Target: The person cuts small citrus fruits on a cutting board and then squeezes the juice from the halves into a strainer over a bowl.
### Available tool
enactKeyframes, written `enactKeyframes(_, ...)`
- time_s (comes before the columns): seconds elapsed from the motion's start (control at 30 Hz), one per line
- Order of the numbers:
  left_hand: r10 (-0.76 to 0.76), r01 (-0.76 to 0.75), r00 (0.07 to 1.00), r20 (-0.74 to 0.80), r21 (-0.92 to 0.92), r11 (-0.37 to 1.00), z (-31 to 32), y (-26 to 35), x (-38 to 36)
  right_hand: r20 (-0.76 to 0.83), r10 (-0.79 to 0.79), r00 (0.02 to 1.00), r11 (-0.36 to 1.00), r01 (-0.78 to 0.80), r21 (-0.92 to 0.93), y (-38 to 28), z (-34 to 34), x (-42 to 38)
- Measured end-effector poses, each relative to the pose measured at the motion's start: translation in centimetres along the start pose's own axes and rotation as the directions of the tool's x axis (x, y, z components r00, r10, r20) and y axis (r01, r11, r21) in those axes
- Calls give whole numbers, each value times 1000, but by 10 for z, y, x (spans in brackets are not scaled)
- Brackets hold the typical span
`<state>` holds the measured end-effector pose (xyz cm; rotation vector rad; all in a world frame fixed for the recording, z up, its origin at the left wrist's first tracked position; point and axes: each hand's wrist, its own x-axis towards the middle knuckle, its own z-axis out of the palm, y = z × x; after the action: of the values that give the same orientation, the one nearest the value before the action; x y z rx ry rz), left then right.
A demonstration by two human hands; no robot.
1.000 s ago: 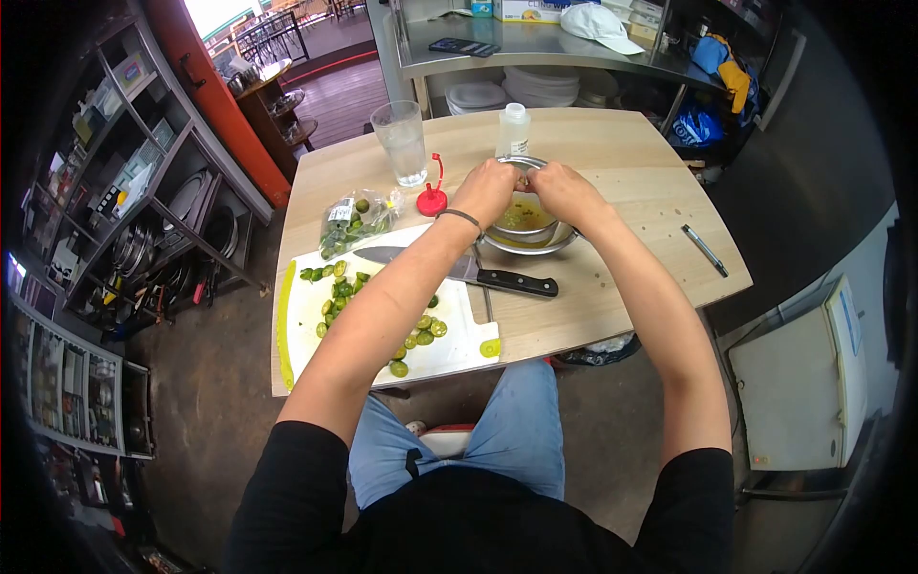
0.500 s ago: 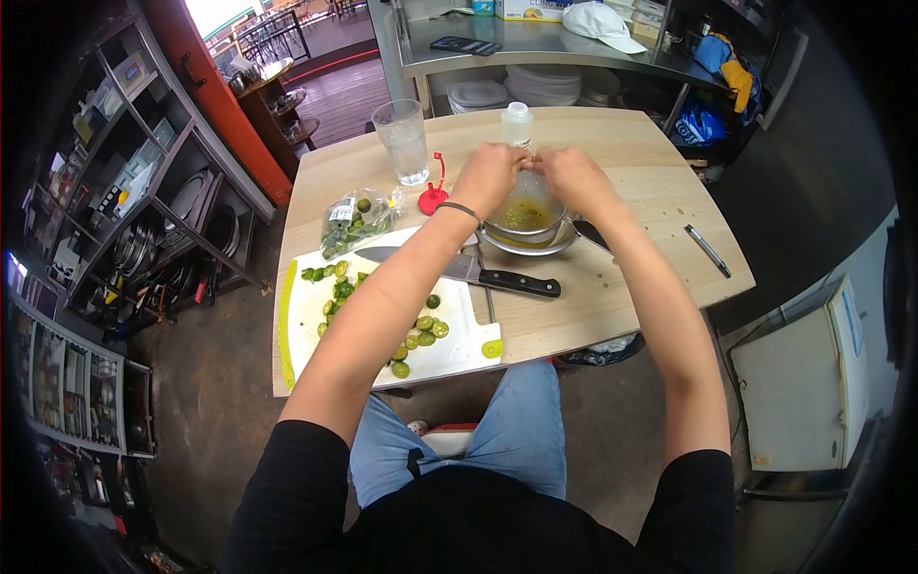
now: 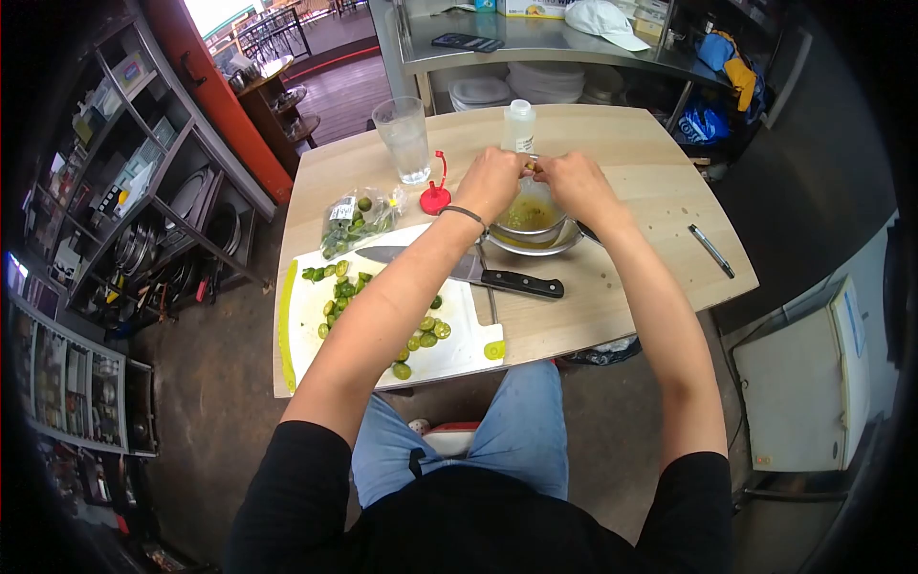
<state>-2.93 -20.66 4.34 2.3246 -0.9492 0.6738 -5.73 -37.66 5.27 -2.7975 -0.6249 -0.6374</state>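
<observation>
My left hand (image 3: 491, 182) and my right hand (image 3: 574, 186) meet over a mesh strainer (image 3: 524, 228) set in a metal bowl (image 3: 540, 251). Both are closed, fingertips pinching a small yellowish lime half (image 3: 531, 166), mostly hidden by the fingers. Yellow juice and seeds or pulp show in the strainer. Under my left forearm lies a white cutting board (image 3: 464, 359) bearing several cut green limes (image 3: 427, 335). A knife (image 3: 521, 283) with a black handle rests partly on the board, its handle toward the bowl.
Behind the hands stands an uncapped squeeze bottle (image 3: 519, 124); its red cap (image 3: 435, 198) lies to the left. Further left are a glass of water (image 3: 406, 143) and a plastic bag of limes (image 3: 349, 228). A pen (image 3: 710, 251) lies near the table's right edge.
Both hands have dropped slightly and stay together over the strainer. More of the yellowish piece between the fingertips shows now. The view has shifted a little.
</observation>
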Motion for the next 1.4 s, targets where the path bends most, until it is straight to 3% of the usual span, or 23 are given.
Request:
enactKeyframes(0.17,-29,29,999,15,10,1000,0,3,1,-27,-14,1000,999,15,28,4,2,2)
enactKeyframes(0.23,31,-57,972,-234,-103,993,-2,6,3,-132,79,988,993,-66,98,-5,-13,5)
enactKeyframes(0.27,25,-50,973,-231,-101,994,1,5,1,-127,77,989,993,-64,103,-4,-8,3)
enactKeyframes(0.33,-21,25,999,36,-137,990,11,-4,-5,95,87,992,996,-85,-28,1,2,-2)
enactKeyframes(0.43,-60,58,998,-25,-73,996,15,-7,-16,6,115,993,992,-114,-62,-7,2,-6)
enactKeyframes(0.53,-25,16,998,-64,-143,990,3,-5,-24,94,111,989,993,-107,-53,-20,-4,-6)
enactKeyframes(0.63,19,-23,1000,-21,-212,977,-24,-10,-37,50,91,995,995,-93,36,-33,-12,2)
enactKeyframes(0.7,1,-7,1000,-27,-191,982,-55,-21,-57,94,117,989,961,-137,240,-51,-19,10)
enactKeyframes(0.77,-85,62,988,-130,-171,983,-97,-38,-84,80,4,997,925,-34,378,-79,-7,16)
enactKeyframes(0.83,-209,203,969,-128,-62,977,-141,-62,-118,153,-113,982,853,17,522,-114,15,22)
enactKeyframes(0.9,-426,425,898,-111,-33,904,-180,-75,-155,245,-224,943,872,82,483,-148,52,32)
enactKeyframes(1.0,-476,481,874,-101,34,876,-198,-109,-210,308,-321,896,889,172,425,-204,87,50)
enactKeyframes(1.07,-698,693,716,30,95,715,-204,-106,-230,302,-328,895,885,180,430,-229,102,60)
enactKeyframes(1.17,-632,635,772,-68,41,771,-191,-114,-255,332,-327,885,888,167,428,-245,116,70)
enactKeyframes(1.27,-657,657,746,-109,-41,753,-180,-118,-264,309,-334,890,838,131,529,-241,119,72)
enactKeyframes(1.33,-681,678,723,-116,-70,732,-178,-116,-263,465,-328,822,873,75,482,-240,98,66)
enactKeyframes(1.37,-671,674,730,-130,-29,738,-178,-114,-263,469,-324,822,876,73,477,-241,101,59)
enactKeyframes(1.4,-661,669,737,-143,12,743,-178,-111,-263,387,-391,836,855,174,488,-242,109,48)
